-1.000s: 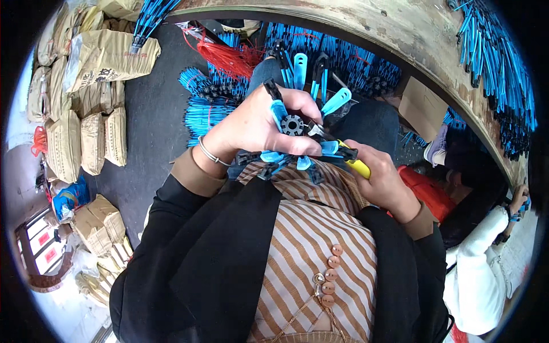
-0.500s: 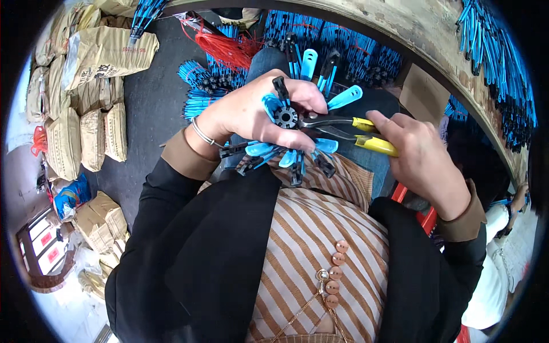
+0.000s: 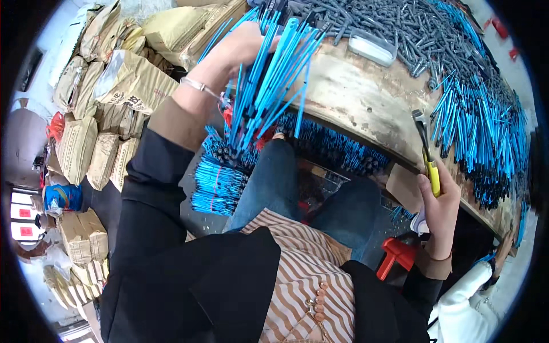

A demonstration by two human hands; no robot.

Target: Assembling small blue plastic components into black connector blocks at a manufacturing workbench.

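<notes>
My left hand is up at the top left, closed around a bundle of long blue rods with black tips. The rods fan out and slant downward from the hand. Part of my fingers is hidden behind them, as is whatever joins the rods. On the right, at the front edge of the wooden table, my right hand grips pliers with yellow handles. Their dark metal jaws point upward, apart from the rods, near a big heap of blue rods with black ends.
Dark grey small parts cover the far part of the table, beside a clear plastic tub. Tied blue rod bundles stand on the floor by my legs. Paper sacks are piled at left. A red object lies near my right forearm.
My left hand has carried the hub-like assembly of blue rods up and away from my lap. My right hand has drawn the pliers off it to the right. The view has tilted toward the table.
</notes>
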